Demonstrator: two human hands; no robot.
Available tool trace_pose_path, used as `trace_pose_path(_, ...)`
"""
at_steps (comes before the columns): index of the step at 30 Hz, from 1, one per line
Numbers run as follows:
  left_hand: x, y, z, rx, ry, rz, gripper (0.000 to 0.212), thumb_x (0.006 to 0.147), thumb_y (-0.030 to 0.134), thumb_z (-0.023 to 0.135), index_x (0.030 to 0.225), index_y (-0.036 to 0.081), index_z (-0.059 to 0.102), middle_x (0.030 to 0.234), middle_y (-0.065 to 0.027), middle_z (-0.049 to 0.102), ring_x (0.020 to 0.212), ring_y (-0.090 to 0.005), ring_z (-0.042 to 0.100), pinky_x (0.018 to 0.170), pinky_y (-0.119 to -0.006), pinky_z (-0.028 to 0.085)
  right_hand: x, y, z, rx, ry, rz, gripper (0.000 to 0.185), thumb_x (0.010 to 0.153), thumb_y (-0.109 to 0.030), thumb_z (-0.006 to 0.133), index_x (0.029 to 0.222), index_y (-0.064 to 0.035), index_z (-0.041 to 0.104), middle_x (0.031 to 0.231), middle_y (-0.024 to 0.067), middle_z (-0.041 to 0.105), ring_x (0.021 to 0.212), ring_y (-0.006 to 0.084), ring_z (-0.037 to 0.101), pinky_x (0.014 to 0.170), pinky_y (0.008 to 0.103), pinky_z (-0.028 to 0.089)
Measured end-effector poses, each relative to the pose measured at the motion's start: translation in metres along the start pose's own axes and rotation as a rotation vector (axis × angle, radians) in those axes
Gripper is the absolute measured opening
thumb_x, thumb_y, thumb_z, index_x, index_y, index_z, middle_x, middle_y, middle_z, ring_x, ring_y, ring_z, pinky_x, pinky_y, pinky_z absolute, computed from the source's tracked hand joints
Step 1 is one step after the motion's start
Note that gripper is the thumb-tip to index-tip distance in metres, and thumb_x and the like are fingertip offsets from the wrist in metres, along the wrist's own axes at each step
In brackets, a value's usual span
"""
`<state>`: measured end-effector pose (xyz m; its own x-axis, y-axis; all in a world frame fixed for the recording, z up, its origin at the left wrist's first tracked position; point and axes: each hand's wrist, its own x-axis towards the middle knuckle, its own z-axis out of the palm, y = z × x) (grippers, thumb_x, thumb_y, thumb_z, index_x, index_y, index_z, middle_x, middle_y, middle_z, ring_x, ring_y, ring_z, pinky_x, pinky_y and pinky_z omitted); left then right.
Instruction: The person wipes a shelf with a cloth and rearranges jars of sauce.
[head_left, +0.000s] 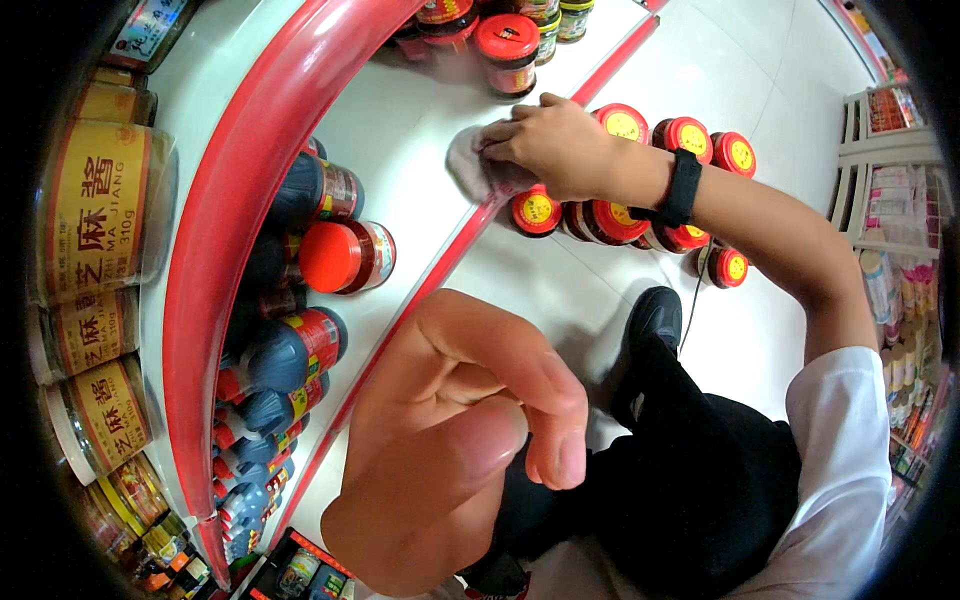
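Note:
My right hand (551, 146), a black band on its wrist, presses a greyish cloth (466, 161) onto the white shelf (409, 157) near its red front edge strip (450, 259). The cloth is partly hidden beneath my fingers and slightly blurred. Close to the camera, my left hand (457, 442) is loosely curled, thumb near the bent fingers, and no object shows in it. On the shelf, a red-lidded jar (375, 255) lies toward the camera side of the cloth. Another red-lidded jar (514, 79) stands beyond the cloth.
Several red-lidded jars with yellow lid labels (619, 221) stand on the tiled floor (750, 300) below my right forearm. Dark bottles (281, 356) line the shelf's back. An upper shelf's red edge (217, 225) overhangs them, holding sesame paste jars (97, 217). A thin cable (694, 300) runs near my shoe (654, 319).

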<state>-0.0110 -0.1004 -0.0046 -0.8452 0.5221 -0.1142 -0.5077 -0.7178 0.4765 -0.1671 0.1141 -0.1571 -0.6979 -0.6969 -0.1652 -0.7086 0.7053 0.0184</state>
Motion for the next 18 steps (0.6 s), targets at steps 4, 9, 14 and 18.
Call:
trace_pose_path(4,0.000,-0.004,-0.002,-0.071,0.003,0.033,0.016,0.100,0.018,0.057,0.107,0.005,0.050,0.083,-0.0099,0.055,0.073,-0.0221,0.052,0.067,-0.036,0.045,-0.005,0.029,-0.008,-0.159,-0.179,0.199,0.047,0.070,-0.014,0.079,0.115,-0.0210,0.073,0.115,-0.0034,0.071,0.113,0.0206,0.067,0.099,0.0395,0.050)
trace_pose_path(9,-0.001,-0.006,0.005,0.020,-0.014,0.048,0.016,0.100,0.017,0.057,0.107,0.005,0.050,0.083,-0.0102,0.055,0.074,-0.0223,0.052,0.067,-0.036,0.044,0.004,0.031,-0.010,-0.226,-0.198,0.231,0.025,0.070,-0.017,0.078,0.096,-0.0157,0.075,0.099,0.0017,0.074,0.105,0.0217,0.069,0.095,0.0382,0.051)
trace_pose_path(14,0.002,0.003,0.028,0.193,0.081,-0.030,0.016,0.099,0.018,0.057,0.106,0.005,0.050,0.083,-0.0103,0.055,0.073,-0.0226,0.052,0.066,-0.036,0.044,0.006,0.005,-0.009,0.158,-0.027,-0.023,0.015,0.077,-0.013,0.072,0.091,-0.0123,0.075,0.092,0.0075,0.074,0.096,0.0326,0.069,0.089,0.0436,0.052)
trace_pose_path(18,0.006,0.002,0.029,0.248,0.121,-0.066,0.015,0.098,0.017,0.056,0.107,0.005,0.052,0.083,-0.0107,0.056,0.073,-0.0231,0.053,0.067,-0.036,0.044,-0.008,-0.024,-0.031,0.732,0.024,-0.143,0.044,0.070,-0.005,0.070,0.113,-0.0088,0.076,0.102,0.0119,0.076,0.094,0.0361,0.070,0.084,0.0443,0.057)
